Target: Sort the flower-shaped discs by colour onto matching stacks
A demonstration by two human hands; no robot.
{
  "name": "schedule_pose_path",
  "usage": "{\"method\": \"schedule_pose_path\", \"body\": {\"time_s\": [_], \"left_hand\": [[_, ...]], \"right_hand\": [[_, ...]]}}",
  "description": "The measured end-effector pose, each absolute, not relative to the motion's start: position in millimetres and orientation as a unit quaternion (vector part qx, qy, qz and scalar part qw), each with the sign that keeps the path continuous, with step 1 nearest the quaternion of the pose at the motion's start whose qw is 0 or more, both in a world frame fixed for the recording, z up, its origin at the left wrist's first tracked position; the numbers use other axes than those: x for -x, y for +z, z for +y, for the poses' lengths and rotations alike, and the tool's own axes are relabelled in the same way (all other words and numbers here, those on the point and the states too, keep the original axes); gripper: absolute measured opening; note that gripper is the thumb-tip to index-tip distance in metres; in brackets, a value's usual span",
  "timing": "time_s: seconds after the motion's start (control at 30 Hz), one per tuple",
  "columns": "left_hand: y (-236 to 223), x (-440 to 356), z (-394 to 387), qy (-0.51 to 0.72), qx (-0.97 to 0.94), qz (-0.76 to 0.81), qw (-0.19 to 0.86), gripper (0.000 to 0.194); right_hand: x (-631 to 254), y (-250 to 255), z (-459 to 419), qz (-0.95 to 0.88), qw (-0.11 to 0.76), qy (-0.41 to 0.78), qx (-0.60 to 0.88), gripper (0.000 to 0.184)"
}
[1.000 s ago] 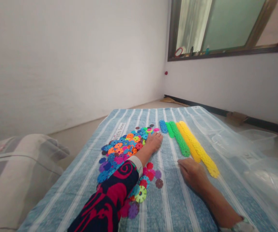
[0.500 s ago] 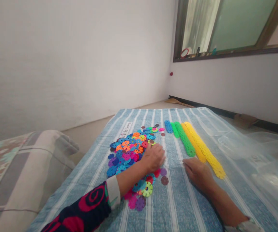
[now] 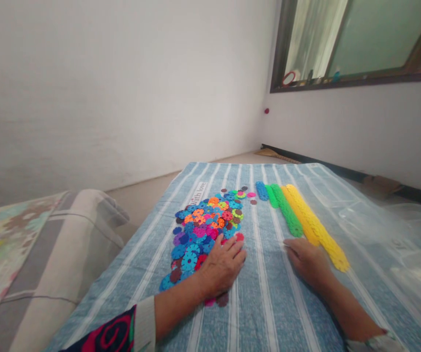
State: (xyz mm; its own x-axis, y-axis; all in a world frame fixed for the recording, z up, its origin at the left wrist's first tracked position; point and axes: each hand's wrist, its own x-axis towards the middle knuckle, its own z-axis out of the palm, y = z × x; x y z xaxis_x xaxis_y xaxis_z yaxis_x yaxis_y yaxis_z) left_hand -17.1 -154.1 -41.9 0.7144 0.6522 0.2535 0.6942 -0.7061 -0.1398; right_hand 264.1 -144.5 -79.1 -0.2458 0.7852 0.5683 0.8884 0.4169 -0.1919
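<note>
A pile of notched plastic discs (image 3: 200, 231) in many colours covers the middle of the striped cloth (image 3: 254, 293). My left hand (image 3: 222, 266) lies over the near right part of this pile, fingers stretched out and slightly apart, hiding the discs beneath. On the cloth to the right, my right hand (image 3: 308, 261) rests with its fingers curled in; whatever is inside them is hidden. Just beyond it run rows of overlapping discs: a short blue row (image 3: 262, 191), a short green row (image 3: 271, 196), a longer green row (image 3: 287, 211) and long yellow rows (image 3: 316, 230).
Clear plastic containers (image 3: 371, 215) stand along the right side of the cloth. At the left is a bed or seat with a striped cover (image 3: 86, 220). A white wall (image 3: 122, 88) rises behind, with a window (image 3: 379, 34) at the upper right.
My left hand has moved nearer over the pile and its fingers have spread out. Discs at the pile's near end are now covered or shifted. My right hand keeps its place by the rows.
</note>
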Motion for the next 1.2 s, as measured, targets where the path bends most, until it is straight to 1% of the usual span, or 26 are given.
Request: {"method": "schedule_pose_path", "body": {"time_s": [0.2, 0.33, 0.47, 0.57, 0.73, 0.8, 0.9, 1.0, 1.2], "left_hand": [[-42, 24, -134, -0.107, 0.885, -0.439, 0.113, 0.023], [-35, 24, -123, -0.11, 0.871, -0.471, 0.088, 0.02], [-19, 28, -126, -0.131, 0.87, -0.472, 0.054, 0.016], [-12, 37, -144, -0.153, 0.883, -0.441, 0.049, 0.019], [-24, 48, -187, -0.119, 0.935, -0.331, 0.041, 0.028], [-34, 52, -196, -0.115, 0.941, -0.315, 0.046, 0.028], [-46, 57, -196, -0.138, 0.93, -0.334, 0.074, 0.022], [-52, 63, -187, -0.154, 0.918, -0.352, 0.098, 0.024], [-44, 76, -172, -0.196, 0.896, -0.386, 0.096, 0.028]], "right_hand": [[-263, -77, -145, -0.786, 0.304, -0.088, 0.531, 0.027], [-264, -76, -145, -0.784, 0.303, -0.095, 0.533, 0.027], [-264, -75, -145, -0.786, 0.305, -0.092, 0.53, 0.027], [-264, -74, -146, -0.785, 0.305, -0.088, 0.532, 0.028], [-265, -75, -146, -0.784, 0.293, -0.091, 0.54, 0.027], [-266, -76, -146, -0.783, 0.289, -0.097, 0.542, 0.027], [-267, -76, -147, -0.785, 0.286, -0.101, 0.54, 0.027], [-267, -76, -147, -0.785, 0.287, -0.104, 0.539, 0.028], [-268, -76, -148, -0.784, 0.291, -0.103, 0.539, 0.03]]}}
